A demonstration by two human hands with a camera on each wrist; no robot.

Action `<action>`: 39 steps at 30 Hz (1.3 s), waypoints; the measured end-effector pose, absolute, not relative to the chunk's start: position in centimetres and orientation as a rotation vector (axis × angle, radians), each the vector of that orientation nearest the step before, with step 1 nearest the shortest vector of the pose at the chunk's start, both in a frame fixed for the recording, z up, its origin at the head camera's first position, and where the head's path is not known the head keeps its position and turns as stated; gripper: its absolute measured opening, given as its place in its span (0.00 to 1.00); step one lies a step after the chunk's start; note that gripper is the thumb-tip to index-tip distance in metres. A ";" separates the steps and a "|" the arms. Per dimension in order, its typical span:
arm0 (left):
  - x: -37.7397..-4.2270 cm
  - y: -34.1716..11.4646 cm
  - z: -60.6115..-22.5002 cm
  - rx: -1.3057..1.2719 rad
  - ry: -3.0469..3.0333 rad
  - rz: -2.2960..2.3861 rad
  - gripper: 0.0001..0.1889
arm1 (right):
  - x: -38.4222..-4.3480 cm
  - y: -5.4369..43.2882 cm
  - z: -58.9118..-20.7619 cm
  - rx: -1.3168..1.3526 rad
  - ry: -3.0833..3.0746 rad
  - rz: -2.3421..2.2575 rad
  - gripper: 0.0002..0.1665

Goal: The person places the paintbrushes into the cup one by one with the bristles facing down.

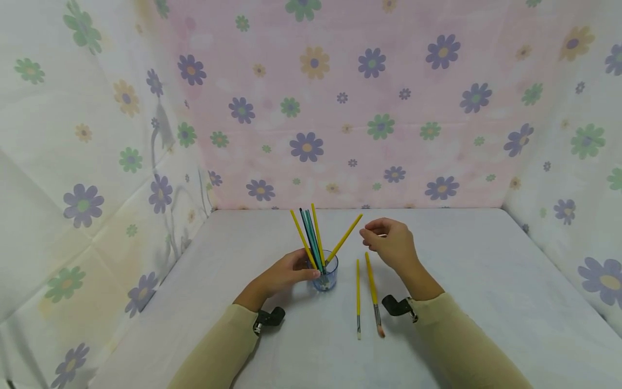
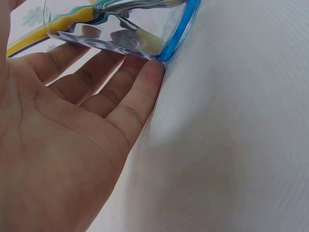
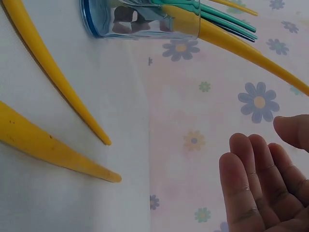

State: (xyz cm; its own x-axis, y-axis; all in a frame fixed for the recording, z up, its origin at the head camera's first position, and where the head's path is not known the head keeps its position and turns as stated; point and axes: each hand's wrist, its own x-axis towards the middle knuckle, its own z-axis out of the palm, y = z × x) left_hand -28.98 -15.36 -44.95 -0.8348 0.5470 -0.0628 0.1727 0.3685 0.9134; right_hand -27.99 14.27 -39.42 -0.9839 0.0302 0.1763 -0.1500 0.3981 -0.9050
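A clear glass with a bluish base stands on the table, holding several paintbrushes, tips down. Yellow handles and teal handles stick out of its top, one yellow handle leaning far right. My left hand grips the glass from the left, thumb in front; the left wrist view shows its fingers against the glass wall. To the right of the glass my right hand hovers above the table, its fingers loosely bent and holding nothing. In the right wrist view its thumb is apart from the fingers.
Two yellow paintbrushes lie on the white tabletop right of the glass, bristles toward me: a thin one and a thicker one. Flower-patterned cloth encloses the table at the back and sides.
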 end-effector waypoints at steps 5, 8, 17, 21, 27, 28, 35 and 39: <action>-29.0 -15.4 -44.9 0.630 2.273 1.466 0.29 | -28.5 15.1 -39.7 -0.002 -2.587 1.652 0.19; -29.0 -15.4 -44.9 0.627 2.265 1.471 0.29 | -28.7 15.6 -39.8 -0.067 -2.638 1.681 0.21; -29.0 -15.3 -44.9 0.641 2.262 1.478 0.27 | -29.4 16.7 -40.5 -0.173 -2.758 1.659 0.23; -28.9 -15.3 -44.8 0.640 2.264 1.476 0.27 | -29.5 16.8 -40.8 -0.232 -2.850 1.631 0.22; -28.9 -15.3 -44.8 0.633 2.269 1.474 0.27 | -29.9 17.0 -41.8 -0.256 -2.960 1.584 0.19; -28.8 -15.3 -44.8 0.634 2.267 1.475 0.27 | -30.0 17.1 -42.0 -0.254 -2.973 1.576 0.19; -28.8 -15.3 -44.7 0.625 2.260 1.480 0.27 | -30.3 17.1 -43.1 -0.231 -3.070 1.489 0.20; -28.9 -15.3 -44.7 0.625 2.259 1.479 0.27 | -30.2 16.9 -43.2 -0.201 -3.117 1.454 0.20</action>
State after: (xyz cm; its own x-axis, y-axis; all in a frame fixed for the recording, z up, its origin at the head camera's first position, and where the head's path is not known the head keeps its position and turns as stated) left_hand -28.86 -15.30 -44.73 -0.8342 0.5480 -0.0619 0.1624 0.3513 0.9221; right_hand -30.17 16.89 -43.24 -0.9475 -0.0231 -0.3188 0.2295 0.6453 -0.7287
